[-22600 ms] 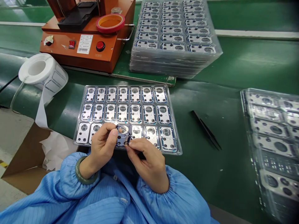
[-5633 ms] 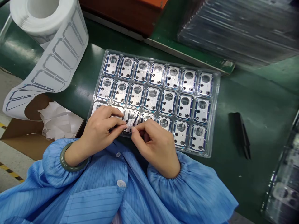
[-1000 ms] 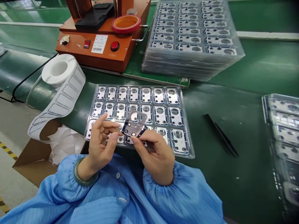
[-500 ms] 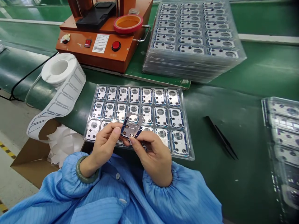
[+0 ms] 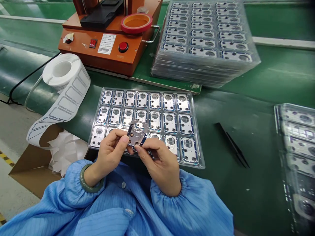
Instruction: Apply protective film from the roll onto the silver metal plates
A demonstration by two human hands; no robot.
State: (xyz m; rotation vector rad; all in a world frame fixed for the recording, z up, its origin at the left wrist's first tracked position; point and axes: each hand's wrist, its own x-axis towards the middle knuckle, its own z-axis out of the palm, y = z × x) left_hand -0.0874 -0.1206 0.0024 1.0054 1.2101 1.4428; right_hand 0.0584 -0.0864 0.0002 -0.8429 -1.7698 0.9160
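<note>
Both hands hold one small metal plate (image 5: 138, 133) with dark blue edging and round holes, tilted up in front of me. My left hand (image 5: 112, 149) pinches its left edge between thumb and fingers. Closed on its lower right corner is my right hand (image 5: 161, 162), the thumb pressed near a hole. Right below and behind the plate lies a clear plastic tray (image 5: 199, 144) filled with rows of similar silver plates (image 5: 169, 123). My hands cover part of the tray's front row.
Black tweezers (image 5: 232, 144) lie right of the tray. A label roll (image 5: 61, 70) trails a strip over a cardboard box (image 5: 31, 167) of white paper. Behind stand an orange machine (image 5: 98, 62) with red tape (image 5: 136, 29) on it and stacked filled trays (image 5: 201, 68). More trays (image 5: 299, 144) sit far right.
The held plate has tilted slightly and shifted a little left and down. The right hand has moved slightly left with it; both hands keep their grip.
</note>
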